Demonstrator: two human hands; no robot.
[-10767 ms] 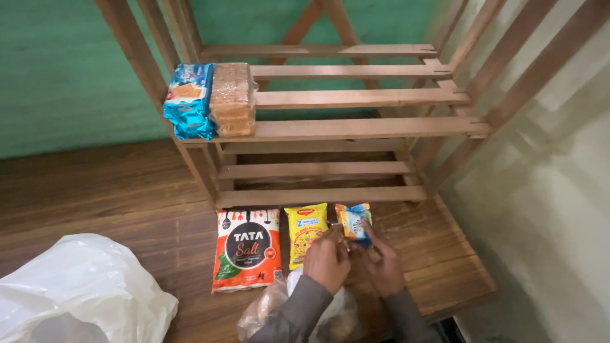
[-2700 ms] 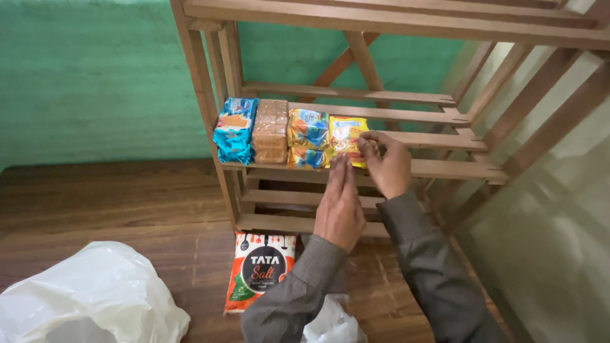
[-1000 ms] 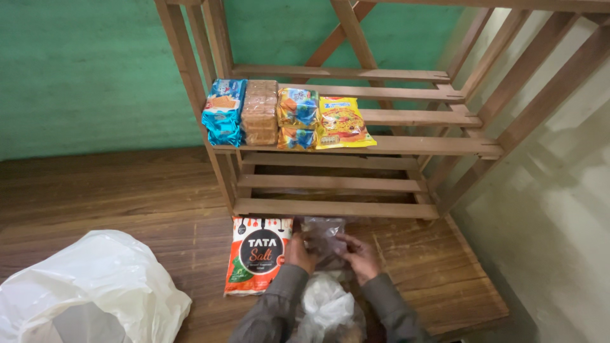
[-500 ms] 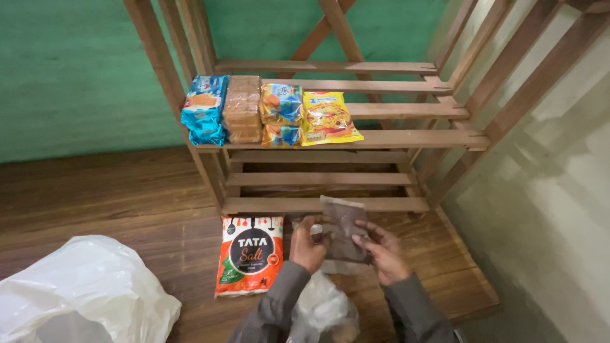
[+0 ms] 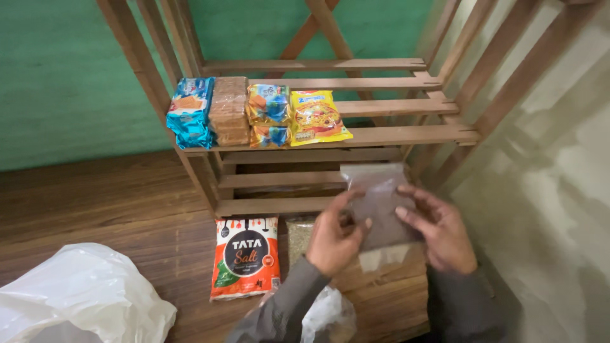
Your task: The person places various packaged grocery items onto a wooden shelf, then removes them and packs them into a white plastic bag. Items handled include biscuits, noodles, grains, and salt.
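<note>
Head view: both hands are clamped on a clear pouch of brown powder [image 5: 380, 209], left hand [image 5: 333, 238] at its 8 o'clock edge, right hand [image 5: 441, 232] at 4 o'clock, held up before the wooden rack [image 5: 406, 134] (lower slats). Salt packet [image 5: 246, 255] lies on the floor at the left hand's 9 o'clock; snack packs [image 5: 254, 114] sit at 11.

The upper shelf [image 5: 394, 134] is taken on its left half by four packets [image 5: 254, 114], while its right half lies bare and open from the front. Slanted side posts [image 5: 502, 82] bound that gap on the right. On the floor, a salt bag [image 5: 246, 256] lies before the lower slats [image 5: 279, 180].
</note>
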